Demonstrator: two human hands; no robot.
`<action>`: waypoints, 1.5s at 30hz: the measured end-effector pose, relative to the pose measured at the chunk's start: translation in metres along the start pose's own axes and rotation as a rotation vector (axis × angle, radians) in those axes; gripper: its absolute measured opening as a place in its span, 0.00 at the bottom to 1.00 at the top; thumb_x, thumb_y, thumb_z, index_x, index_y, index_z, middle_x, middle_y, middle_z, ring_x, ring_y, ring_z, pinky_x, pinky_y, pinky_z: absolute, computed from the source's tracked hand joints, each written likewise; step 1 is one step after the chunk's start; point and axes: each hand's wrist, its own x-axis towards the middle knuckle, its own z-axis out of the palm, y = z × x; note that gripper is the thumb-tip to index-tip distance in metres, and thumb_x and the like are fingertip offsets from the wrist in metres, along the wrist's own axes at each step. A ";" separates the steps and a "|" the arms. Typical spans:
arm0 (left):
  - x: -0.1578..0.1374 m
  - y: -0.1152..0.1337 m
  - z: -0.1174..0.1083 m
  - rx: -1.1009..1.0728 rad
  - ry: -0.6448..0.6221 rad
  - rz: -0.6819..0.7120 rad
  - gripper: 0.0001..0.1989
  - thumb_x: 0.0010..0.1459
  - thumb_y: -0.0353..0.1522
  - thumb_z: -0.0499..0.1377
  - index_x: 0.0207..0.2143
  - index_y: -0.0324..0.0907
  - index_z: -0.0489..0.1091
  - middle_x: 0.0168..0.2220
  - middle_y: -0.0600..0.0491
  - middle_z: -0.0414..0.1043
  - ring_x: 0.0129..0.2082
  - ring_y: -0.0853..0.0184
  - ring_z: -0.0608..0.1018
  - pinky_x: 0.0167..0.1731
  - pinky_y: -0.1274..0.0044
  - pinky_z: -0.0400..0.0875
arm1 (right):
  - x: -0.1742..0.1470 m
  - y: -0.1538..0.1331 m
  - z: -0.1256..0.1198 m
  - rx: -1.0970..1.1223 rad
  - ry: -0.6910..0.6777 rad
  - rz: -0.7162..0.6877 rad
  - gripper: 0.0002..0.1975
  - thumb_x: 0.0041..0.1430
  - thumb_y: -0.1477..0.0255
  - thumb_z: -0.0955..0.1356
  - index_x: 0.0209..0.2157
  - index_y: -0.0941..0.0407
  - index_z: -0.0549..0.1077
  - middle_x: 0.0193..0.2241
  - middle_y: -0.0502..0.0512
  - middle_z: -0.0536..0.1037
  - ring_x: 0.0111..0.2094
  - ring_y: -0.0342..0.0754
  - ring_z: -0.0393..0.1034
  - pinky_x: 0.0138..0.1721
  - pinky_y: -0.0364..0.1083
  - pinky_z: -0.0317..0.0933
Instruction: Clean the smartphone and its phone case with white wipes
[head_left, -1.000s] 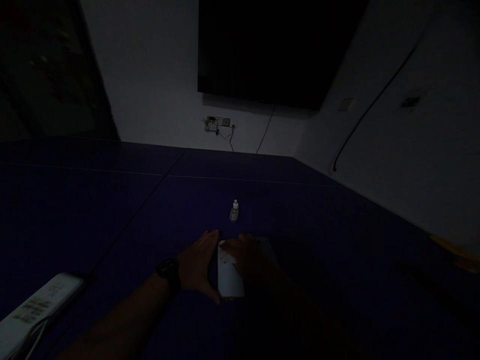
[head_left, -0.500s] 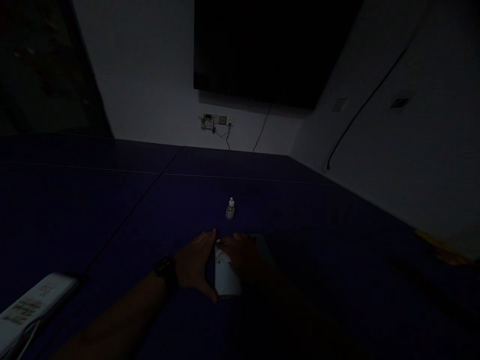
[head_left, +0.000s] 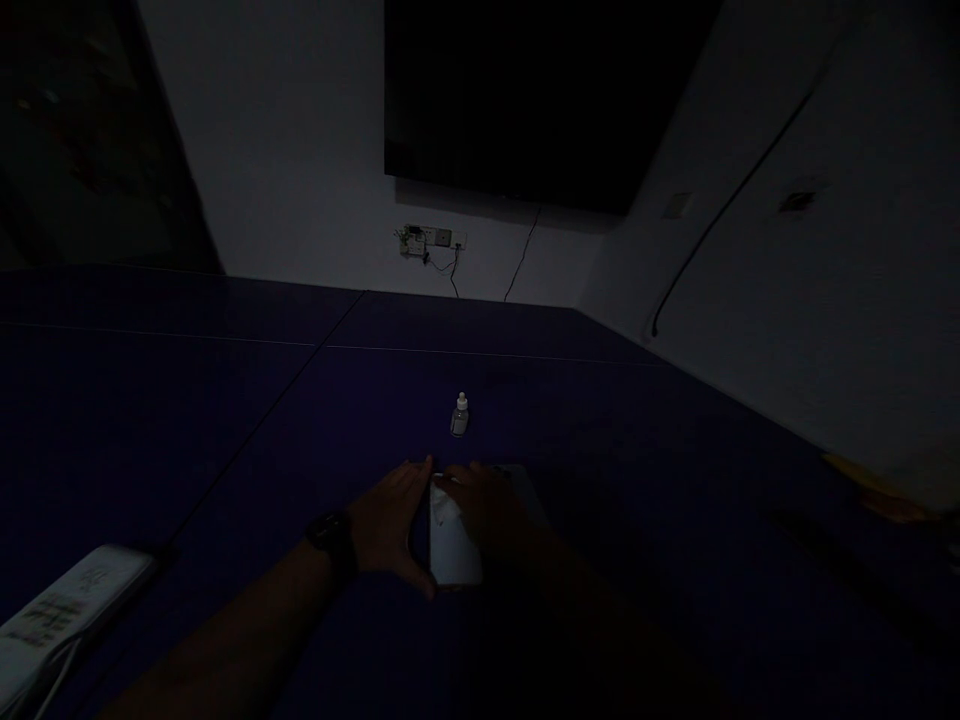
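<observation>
Head view: saw pale phone-like slab (head_left: 456,558) just right of splayed-out left grip (head_left: 385,520), with long axis pointing ahead, partly under nearer right grip (head_left: 486,507), curled over whitish wipe (head_left: 445,508). Couldn't tell if pinched tbh.

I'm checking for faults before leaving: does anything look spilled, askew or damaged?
No spill shows; the small bottle stands upright beyond the pale slab. The oddity is a dark patch on the right wall, possibly an uncovered socket; too dim to confirm.
</observation>
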 end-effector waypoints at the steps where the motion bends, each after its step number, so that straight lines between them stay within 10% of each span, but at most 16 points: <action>1: 0.000 0.000 0.000 0.004 0.000 0.000 0.79 0.33 0.65 0.65 0.70 0.39 0.21 0.70 0.28 0.40 0.68 0.33 0.53 0.63 0.47 0.53 | 0.000 0.001 0.000 0.010 -0.012 -0.014 0.23 0.62 0.80 0.61 0.58 0.56 0.69 0.51 0.62 0.75 0.43 0.55 0.68 0.44 0.53 0.63; 6: 0.000 -0.002 0.001 0.001 -0.008 0.016 0.79 0.33 0.67 0.64 0.70 0.37 0.22 0.70 0.27 0.40 0.67 0.32 0.53 0.62 0.47 0.53 | -0.004 0.009 0.002 0.172 -0.073 -0.219 0.23 0.58 0.82 0.64 0.54 0.53 0.73 0.53 0.57 0.75 0.49 0.51 0.68 0.51 0.50 0.61; 12: -0.001 -0.005 0.005 -0.013 0.034 0.039 0.78 0.33 0.68 0.63 0.71 0.38 0.24 0.69 0.27 0.44 0.67 0.32 0.55 0.62 0.45 0.53 | 0.000 0.007 0.005 0.026 -0.011 -0.018 0.26 0.61 0.82 0.61 0.60 0.55 0.68 0.53 0.62 0.74 0.44 0.55 0.69 0.45 0.53 0.65; 19: 0.000 -0.004 0.005 -0.025 0.022 0.022 0.79 0.32 0.67 0.64 0.71 0.36 0.25 0.70 0.26 0.40 0.67 0.31 0.52 0.62 0.45 0.53 | -0.006 0.014 0.008 0.152 -0.067 -0.229 0.22 0.60 0.80 0.64 0.55 0.54 0.73 0.53 0.58 0.75 0.49 0.52 0.69 0.50 0.49 0.62; 32: 0.002 0.004 0.000 -0.005 0.037 0.055 0.79 0.32 0.68 0.62 0.70 0.34 0.25 0.69 0.25 0.45 0.67 0.33 0.55 0.63 0.47 0.52 | 0.003 0.005 -0.001 -0.005 -0.038 -0.062 0.23 0.62 0.81 0.61 0.57 0.55 0.70 0.51 0.62 0.75 0.45 0.55 0.70 0.44 0.52 0.65; 45: 0.003 0.011 -0.006 -0.013 0.011 0.015 0.80 0.31 0.69 0.62 0.70 0.32 0.23 0.68 0.25 0.45 0.67 0.34 0.56 0.63 0.48 0.53 | -0.007 0.020 0.011 0.091 -0.088 -0.257 0.21 0.61 0.77 0.66 0.56 0.52 0.73 0.52 0.59 0.76 0.53 0.54 0.68 0.54 0.54 0.61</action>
